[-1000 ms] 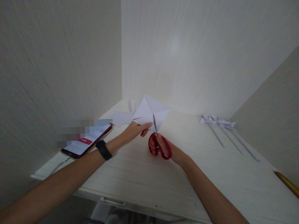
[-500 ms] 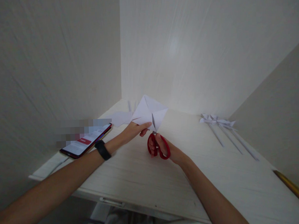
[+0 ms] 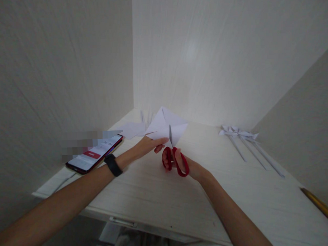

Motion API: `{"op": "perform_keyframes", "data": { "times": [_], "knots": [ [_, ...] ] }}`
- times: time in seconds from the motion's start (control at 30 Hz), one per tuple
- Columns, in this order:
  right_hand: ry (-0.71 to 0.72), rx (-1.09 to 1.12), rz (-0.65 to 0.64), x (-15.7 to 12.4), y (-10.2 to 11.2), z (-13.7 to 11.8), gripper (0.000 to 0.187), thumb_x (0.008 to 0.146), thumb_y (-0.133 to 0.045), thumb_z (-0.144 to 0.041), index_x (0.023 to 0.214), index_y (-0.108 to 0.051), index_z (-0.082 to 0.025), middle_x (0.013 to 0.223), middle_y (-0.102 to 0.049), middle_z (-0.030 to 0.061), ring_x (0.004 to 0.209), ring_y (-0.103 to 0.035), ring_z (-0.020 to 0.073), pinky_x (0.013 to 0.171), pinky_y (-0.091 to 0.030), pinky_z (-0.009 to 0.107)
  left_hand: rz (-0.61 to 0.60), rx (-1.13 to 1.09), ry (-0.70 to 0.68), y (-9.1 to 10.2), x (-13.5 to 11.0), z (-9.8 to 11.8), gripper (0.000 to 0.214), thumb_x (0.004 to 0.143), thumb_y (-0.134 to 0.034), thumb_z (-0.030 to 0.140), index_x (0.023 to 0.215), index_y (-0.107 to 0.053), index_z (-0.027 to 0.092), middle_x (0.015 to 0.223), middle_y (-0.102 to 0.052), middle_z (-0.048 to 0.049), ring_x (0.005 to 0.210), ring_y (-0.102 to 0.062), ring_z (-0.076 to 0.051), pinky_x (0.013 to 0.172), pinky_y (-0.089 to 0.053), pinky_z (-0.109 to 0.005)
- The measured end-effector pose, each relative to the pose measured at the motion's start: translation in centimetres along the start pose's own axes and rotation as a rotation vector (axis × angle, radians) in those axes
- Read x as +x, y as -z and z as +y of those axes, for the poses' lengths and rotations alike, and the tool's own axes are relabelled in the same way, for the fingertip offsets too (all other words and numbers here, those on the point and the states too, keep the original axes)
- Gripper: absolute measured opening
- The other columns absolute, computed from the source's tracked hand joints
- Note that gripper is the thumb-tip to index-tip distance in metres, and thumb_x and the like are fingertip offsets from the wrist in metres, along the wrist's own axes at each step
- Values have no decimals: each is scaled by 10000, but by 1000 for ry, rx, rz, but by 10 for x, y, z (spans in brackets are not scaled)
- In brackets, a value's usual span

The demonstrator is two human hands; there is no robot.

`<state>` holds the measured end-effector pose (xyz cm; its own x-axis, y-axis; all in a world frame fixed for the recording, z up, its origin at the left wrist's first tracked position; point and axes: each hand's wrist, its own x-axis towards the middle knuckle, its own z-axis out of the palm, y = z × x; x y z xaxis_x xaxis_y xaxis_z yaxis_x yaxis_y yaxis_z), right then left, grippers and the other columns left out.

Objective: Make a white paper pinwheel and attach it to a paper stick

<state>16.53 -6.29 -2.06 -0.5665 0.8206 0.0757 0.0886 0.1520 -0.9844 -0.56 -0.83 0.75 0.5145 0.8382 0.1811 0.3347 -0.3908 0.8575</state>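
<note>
A creased square sheet of white paper [image 3: 164,119] is held above the table by my left hand [image 3: 151,143], thumb on top and fingers beneath. Slits run into it from its left and near corners. My right hand [image 3: 183,161] grips red-handled scissors [image 3: 184,169], with fingers through the loops. Their blades are at the near corner of the paper, in line with the slit there, mostly hidden by the sheet. The handles are spread slightly apart.
A phone [image 3: 96,154] with a lit screen lies on the left of the white table [image 3: 145,195]. More white paper [image 3: 132,129] lies behind my left hand. Several paper pinwheels [image 3: 238,132] on rolled sticks rest at the right. A gold-coloured object [image 3: 320,205] sits at the right edge.
The paper has shifted slightly to the right and nearer. The scissor handles have spread further apart, and my right hand has moved a little right.
</note>
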Motion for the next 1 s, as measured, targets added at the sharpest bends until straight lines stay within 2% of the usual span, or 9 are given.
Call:
{"op": "perform_keyframes", "data": {
  "times": [0.33, 0.53, 0.77, 1.0],
  "knots": [
    [22, -27, -2, 1, -1, -1, 619, 765, -195, -768, 760, -410, -187, 656, -441, -3, 573, -423, 99, 578, -360, 260, 5, -18, -54, -1, 1, -2, 498, 799, -438, 480, 417, -385, 164, 441, -429, 28, 518, -461, -102, 655, -386, -243],
    [31, -46, 5, 3, -1, 2, 628, 760, -187, -775, 702, -400, -187, 632, -441, -4, 548, -428, 96, 544, -341, 255, 15, -11, -32, -2, 1, -1, 504, 789, -436, 490, 407, -379, 166, 443, -434, 24, 515, -450, -102, 640, -384, -242],
    [38, -62, 29, 3, -2, 0, 580, 816, -207, -717, 674, -393, -186, 596, -435, -11, 522, -433, 93, 534, -359, 250, 21, -105, -43, -5, 5, -10, 511, 799, -464, 475, 409, -370, 158, 413, -412, 33, 464, -438, -85, 597, -375, -233],
    [12, -74, 57, 3, -3, -1, 617, 773, -194, -764, 694, -395, -187, 597, -446, -13, 522, -444, 94, 532, -375, 244, 50, -248, -92, -9, 8, -22, 470, 815, -465, 468, 473, -411, 150, 425, -413, 35, 429, -403, -71, 515, -345, -225]
  ]
}}
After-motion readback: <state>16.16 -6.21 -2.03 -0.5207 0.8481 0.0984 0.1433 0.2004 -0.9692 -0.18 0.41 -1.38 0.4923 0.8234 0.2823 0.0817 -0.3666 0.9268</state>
